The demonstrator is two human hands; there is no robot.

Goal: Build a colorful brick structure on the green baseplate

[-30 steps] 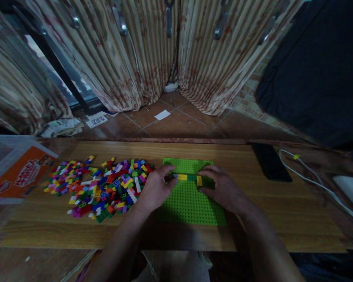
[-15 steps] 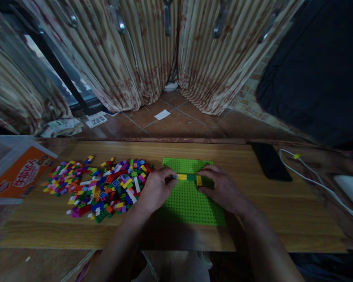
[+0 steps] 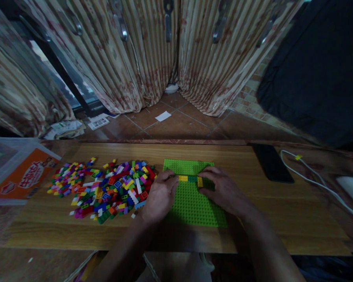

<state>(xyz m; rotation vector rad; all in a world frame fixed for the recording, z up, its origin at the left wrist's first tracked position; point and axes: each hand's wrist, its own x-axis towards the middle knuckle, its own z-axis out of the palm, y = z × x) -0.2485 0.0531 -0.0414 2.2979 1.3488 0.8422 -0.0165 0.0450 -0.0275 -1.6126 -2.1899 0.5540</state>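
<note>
Both hands rest on the green baseplate [image 3: 194, 203] lying mid-table. The left hand [image 3: 159, 196] presses curled fingers at the left end of a short brick row [image 3: 190, 179]; the right hand [image 3: 222, 190] pinches its yellow end. A brick pile [image 3: 106, 188] lies left.

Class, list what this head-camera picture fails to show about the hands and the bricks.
- Head view: left hand covers the row of bricks' left end.
- Right hand hides the green baseplate beneath it; grip unclear.
- Loose brick pile: studs too small to count.
- Clear box: cut by left edge.
</note>
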